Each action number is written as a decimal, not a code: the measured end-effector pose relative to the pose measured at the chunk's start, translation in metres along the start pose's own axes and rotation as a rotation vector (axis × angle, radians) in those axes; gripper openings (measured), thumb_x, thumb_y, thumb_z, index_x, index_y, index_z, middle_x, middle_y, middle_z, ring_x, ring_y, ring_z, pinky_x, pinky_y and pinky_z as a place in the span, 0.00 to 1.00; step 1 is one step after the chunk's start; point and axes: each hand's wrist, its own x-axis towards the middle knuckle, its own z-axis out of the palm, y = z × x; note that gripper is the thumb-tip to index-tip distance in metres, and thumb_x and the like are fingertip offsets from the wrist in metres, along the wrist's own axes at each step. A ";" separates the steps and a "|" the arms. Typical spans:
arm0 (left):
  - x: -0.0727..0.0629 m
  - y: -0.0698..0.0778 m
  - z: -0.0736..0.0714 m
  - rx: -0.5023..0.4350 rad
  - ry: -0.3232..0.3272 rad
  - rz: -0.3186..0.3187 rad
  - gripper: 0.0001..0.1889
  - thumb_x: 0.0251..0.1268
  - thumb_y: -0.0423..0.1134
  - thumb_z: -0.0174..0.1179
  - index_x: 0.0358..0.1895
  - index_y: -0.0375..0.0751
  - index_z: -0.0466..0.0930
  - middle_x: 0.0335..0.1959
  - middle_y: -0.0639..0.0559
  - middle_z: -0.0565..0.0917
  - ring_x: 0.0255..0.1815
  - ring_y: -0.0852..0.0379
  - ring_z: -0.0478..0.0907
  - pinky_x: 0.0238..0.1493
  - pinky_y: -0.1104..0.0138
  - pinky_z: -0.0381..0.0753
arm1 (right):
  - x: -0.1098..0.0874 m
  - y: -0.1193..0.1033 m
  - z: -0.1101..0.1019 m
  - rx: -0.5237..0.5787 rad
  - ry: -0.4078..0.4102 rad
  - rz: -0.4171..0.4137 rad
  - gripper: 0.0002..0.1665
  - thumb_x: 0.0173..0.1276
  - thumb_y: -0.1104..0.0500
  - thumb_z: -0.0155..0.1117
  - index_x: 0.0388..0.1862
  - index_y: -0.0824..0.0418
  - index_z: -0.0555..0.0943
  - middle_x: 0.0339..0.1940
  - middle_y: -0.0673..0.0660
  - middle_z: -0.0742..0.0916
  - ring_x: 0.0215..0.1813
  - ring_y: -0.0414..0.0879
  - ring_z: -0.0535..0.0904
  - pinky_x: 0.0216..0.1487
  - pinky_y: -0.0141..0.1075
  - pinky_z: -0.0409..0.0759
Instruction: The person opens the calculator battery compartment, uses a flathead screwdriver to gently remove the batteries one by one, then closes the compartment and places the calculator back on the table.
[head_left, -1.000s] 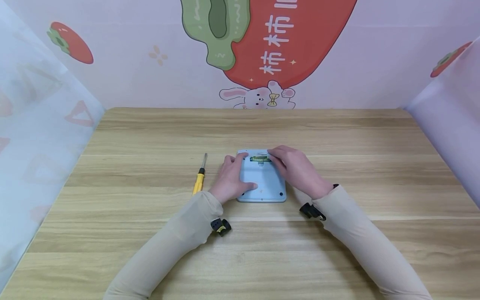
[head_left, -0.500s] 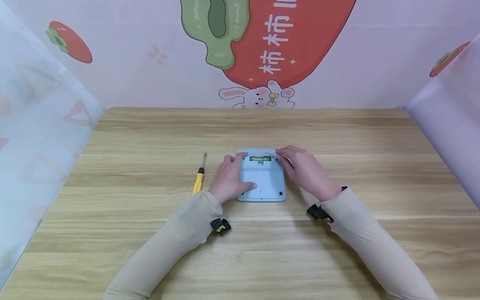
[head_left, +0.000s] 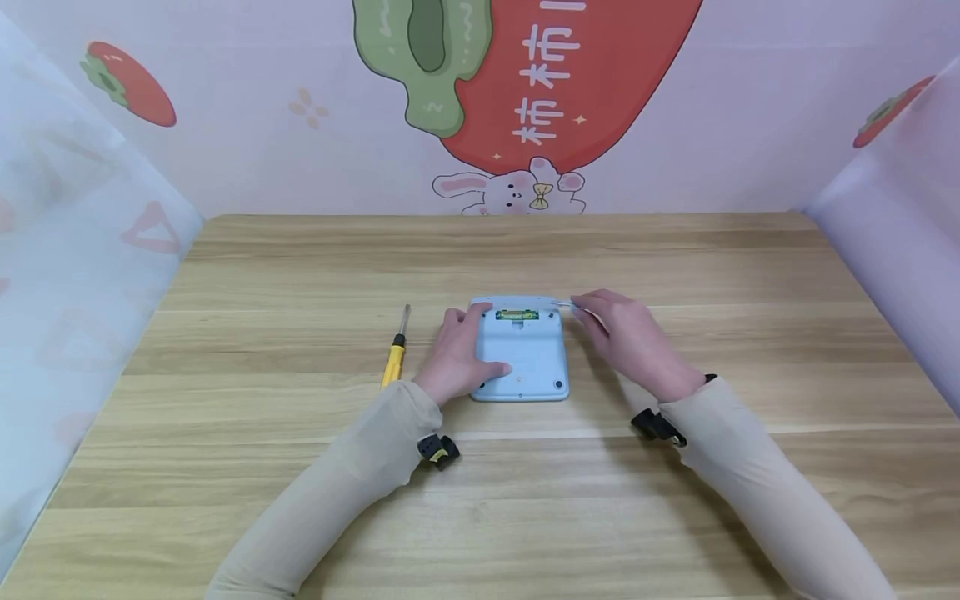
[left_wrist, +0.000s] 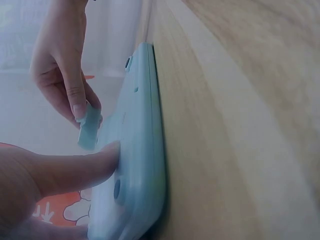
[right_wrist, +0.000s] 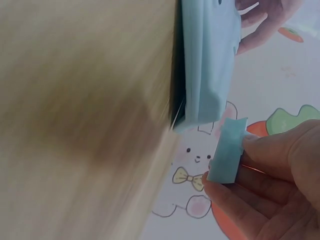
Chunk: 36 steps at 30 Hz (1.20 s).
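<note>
A light blue calculator (head_left: pixel 521 358) lies face down on the wooden table. Its battery slot is uncovered, showing a green battery (head_left: pixel 517 315) inside. My left hand (head_left: pixel 457 354) rests on its left side, the thumb pressed straight on the back and the index finger near the upper left corner. Beyond the upper right corner, my right hand (head_left: pixel 626 337) pinches a small light blue battery cover (right_wrist: pixel 228 150) between thumb and fingers. In the right wrist view the cover is apart from the calculator. The left wrist view shows the held cover (left_wrist: pixel 90 127) above the calculator's back.
A yellow-handled screwdriver (head_left: pixel 395 358) lies left of the calculator, close to my left hand, tip pointing away. Behind the wooden table (head_left: pixel 300 267) stands a printed backdrop (head_left: pixel 262 167) with cartoon fruit and a rabbit. Each wrist wears a black camera.
My right hand has moved right with the battery cover, from over the battery slot to beyond the calculator's edge, leaving the battery in full view. The left hand stays on the calculator.
</note>
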 end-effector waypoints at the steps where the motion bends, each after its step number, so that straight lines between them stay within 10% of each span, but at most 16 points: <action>1: 0.000 0.000 0.000 0.000 0.000 0.002 0.45 0.52 0.39 0.72 0.73 0.45 0.56 0.61 0.37 0.63 0.54 0.45 0.66 0.56 0.57 0.70 | 0.000 0.001 -0.001 -0.002 0.000 0.001 0.16 0.71 0.65 0.55 0.54 0.71 0.79 0.50 0.67 0.84 0.53 0.59 0.81 0.54 0.50 0.78; 36: 0.001 -0.001 0.000 0.001 0.001 0.000 0.45 0.52 0.40 0.72 0.73 0.45 0.56 0.62 0.37 0.64 0.55 0.45 0.66 0.57 0.56 0.70 | -0.016 0.023 -0.003 -0.077 -0.031 0.005 0.13 0.69 0.66 0.58 0.47 0.74 0.81 0.41 0.67 0.86 0.44 0.59 0.84 0.46 0.50 0.80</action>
